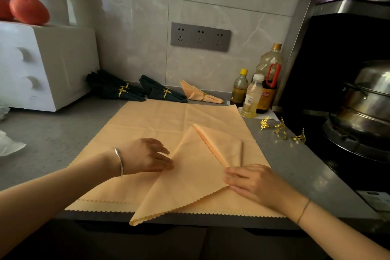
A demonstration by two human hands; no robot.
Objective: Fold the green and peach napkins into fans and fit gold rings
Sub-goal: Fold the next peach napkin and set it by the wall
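Note:
A peach napkin (190, 179), partly folded into a triangle with a narrow pleat along its right edge, lies on top of flat peach napkins (147, 120) on the grey counter. My left hand (147, 156) rests with straight fingers against the triangle's left edge. At the triangle's right corner, my right hand (251, 183) presses the cloth down with flat fingers. By the back wall lie finished fans with gold rings: two dark green bundles (114, 88) (162, 92) and one peach fan (200, 94). Several loose gold leaf rings (280, 130) sit on the counter to the right.
A white drawer unit (42, 65) stands at the left with a tomato (29, 9) on top. Three oil and sauce bottles (257, 88) stand at the back right. A stove with a steel pot (367, 99) fills the right side. White paper (8, 143) lies at far left.

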